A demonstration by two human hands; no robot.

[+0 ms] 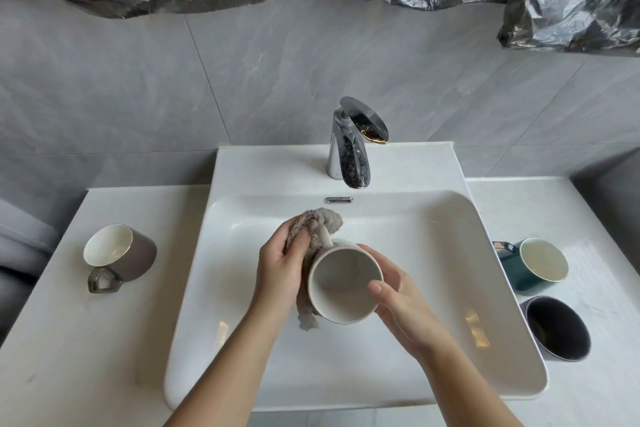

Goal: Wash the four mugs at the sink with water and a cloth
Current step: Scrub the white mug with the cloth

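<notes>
Mug (344, 284) and cloth (327, 222) central over sink (450, 270), side walls well apart

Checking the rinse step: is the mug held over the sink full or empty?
Empty: the grey mug in the right hand shows a bare inside, no water; the left hand grips the cloth.

White vanity countertop (69, 340) holding an inset white sink basin (433, 270) with a chrome faucet (348, 149). A brown mug (138, 253) sits on the left. On the right are a teal mug (516, 270) and, nearer, a dark mug (554, 326).
</notes>
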